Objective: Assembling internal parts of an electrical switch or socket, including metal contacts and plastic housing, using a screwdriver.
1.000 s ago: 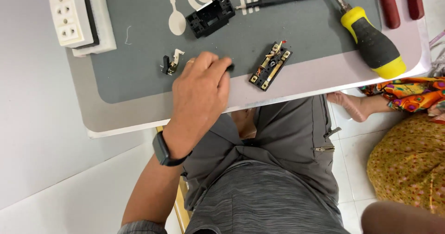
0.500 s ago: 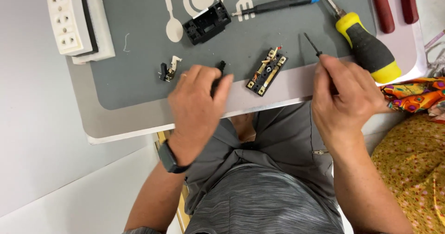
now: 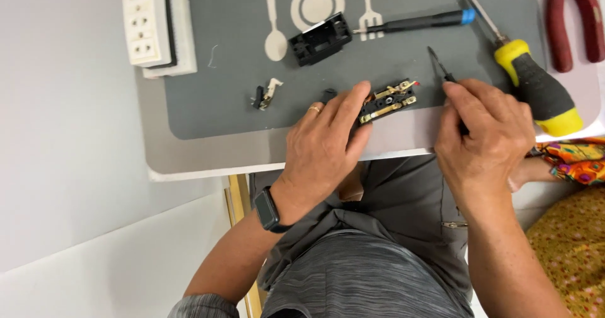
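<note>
On the small white table (image 3: 189, 160) sits a grey mat (image 3: 239, 97); everything placed relative to that mat.

- Mat: printed spoon, plate and fork outline at its top middle. No containers anywhere on it.
- White socket strip (image 3: 146, 22): off the mat's top-left corner, lying on a white block.
- Red-handled pliers (image 3: 570, 16): past the mat's top-right corner.
- Yellow-and-black screwdriver (image 3: 535, 85): across the mat's right edge, shaft pointing up-left.
- Slim black screwdriver with blue cap (image 3: 419, 22): top of the mat, just right of the fork print.
- Black plastic housing (image 3: 320, 39): top middle of the mat, below the plate print.
- Black part with brass contacts (image 3: 386, 101): near the mat's bottom edge, right of centre. My left hand (image 3: 328, 148) lies flat beside it, fingertips pressing its left end, fingers together.
- My right hand (image 3: 485, 129): at the mat's bottom-right, pinching a small screwdriver (image 3: 441, 69), tip up-left, just right of the brass part, not touching it.
- Small black piece (image 3: 328, 94): just left of my index finger.
- Tiny metal clip (image 3: 266, 93): bottom-left area of the mat, well clear of both hands.
</note>
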